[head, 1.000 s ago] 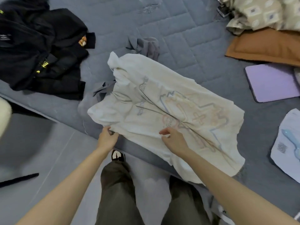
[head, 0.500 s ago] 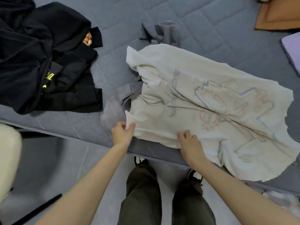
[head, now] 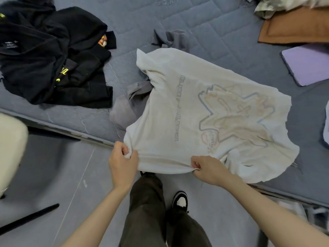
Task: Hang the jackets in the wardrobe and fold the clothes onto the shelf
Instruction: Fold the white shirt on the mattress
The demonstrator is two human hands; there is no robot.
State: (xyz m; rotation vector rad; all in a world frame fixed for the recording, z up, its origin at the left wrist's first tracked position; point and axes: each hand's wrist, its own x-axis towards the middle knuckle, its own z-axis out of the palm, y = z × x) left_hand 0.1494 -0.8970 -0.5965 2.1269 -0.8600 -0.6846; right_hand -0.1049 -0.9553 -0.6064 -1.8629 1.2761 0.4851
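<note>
Both hands, left hand (head: 122, 158) and right hand (head: 207, 169), are pinching the white printed T-shirt's (head: 204, 111) near edge over the grey mattress (head: 204, 24).

Grey garment (head: 122, 111) mostly hidden beneath white T-shirt (head: 169, 107).

We pinch the near edge of the cream T-shirt (head: 178, 107), spread print-up across the grey mattress (head: 204, 24), with our left hand (head: 122, 161) and right hand (head: 208, 170), while the black jackets (head: 49, 56) lie heaped to its left and a grey garment (head: 172, 39) sits crumpled beyond it.
</note>
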